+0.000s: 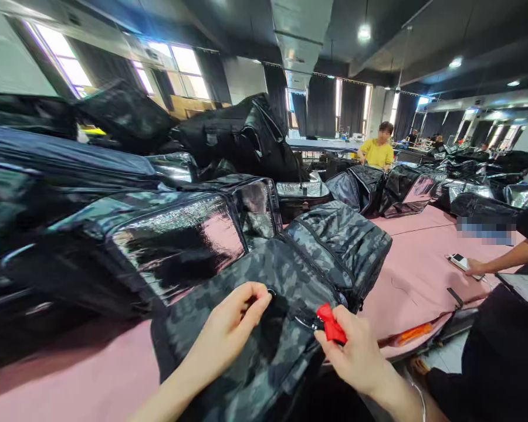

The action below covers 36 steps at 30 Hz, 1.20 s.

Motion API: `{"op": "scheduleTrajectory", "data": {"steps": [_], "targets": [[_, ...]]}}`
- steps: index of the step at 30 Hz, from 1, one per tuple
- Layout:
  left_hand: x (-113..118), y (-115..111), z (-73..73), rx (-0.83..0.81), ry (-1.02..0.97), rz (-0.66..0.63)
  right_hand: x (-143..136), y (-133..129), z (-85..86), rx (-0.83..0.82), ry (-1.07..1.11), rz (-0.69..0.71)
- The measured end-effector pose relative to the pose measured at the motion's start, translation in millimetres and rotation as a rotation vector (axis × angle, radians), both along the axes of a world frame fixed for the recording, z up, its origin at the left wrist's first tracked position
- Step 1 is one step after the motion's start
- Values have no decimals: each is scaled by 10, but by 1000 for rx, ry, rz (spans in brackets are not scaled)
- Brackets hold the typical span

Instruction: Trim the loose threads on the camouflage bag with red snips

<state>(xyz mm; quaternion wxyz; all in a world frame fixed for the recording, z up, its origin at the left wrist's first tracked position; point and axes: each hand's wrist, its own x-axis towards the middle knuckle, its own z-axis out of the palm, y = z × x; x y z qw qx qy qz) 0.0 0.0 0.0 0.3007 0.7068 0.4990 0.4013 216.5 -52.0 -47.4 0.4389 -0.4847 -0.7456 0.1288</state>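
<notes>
A dark camouflage fabric bag (pixel 264 264) lies in front of me on a pink-covered table (pixel 418 252). My left hand (pixel 235 319) is over the bag, thumb and forefinger pinched on a small dark piece at its surface that I cannot make out. To the right, my right hand (pixel 356 349) grips small snips with a red wrapped handle (pixel 331 323), their metal end pointing left, close to the fabric. A second camouflage section (pixel 341 243) stands up behind, at the bag's far right.
Silver-lined bags (pixel 185 240) crowd the left, with a large black bag (pixel 246 138) behind. At the right, a person's hand (pixel 474 268) touches a white device (pixel 458 261). Farther back stands a person in yellow (pixel 378 153).
</notes>
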Motion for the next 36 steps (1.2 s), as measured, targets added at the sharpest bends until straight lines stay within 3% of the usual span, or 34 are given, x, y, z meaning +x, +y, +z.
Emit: {"op": "scheduleTrajectory", "data": {"steps": [4, 9, 12, 16, 18, 21, 25, 28, 31, 36], "targets": [[23, -76, 148, 36, -146, 49, -34, -10, 47, 33, -39, 29], [-148, -281, 279, 171, -540, 205, -71, 14, 67, 58, -120, 49], [-316, -398, 308, 225, -682, 288, -55, 32, 34, 6, -46, 93], [-533, -469, 248, 279, -703, 286, -13, 37, 44, -73, 149, 99], [-617, -485, 171, 308, -625, 354, -18, 45, 121, -81, 197, 105], [-689, -515, 36, 287, -331, 441, -104, 86, 312, -62, 189, 159], [-666, -546, -51, 299, 196, 386, -367, 190, 511, -19, 120, 214], [-575, -526, -10, 375, 530, 389, -580, 266, 501, -15, 65, 241], [-469, -473, 56, 337, 787, 376, -708, 304, 405, -50, 39, 227], [-392, -407, 57, 202, 938, 340, -719, 303, 303, -69, 9, 195]]}}
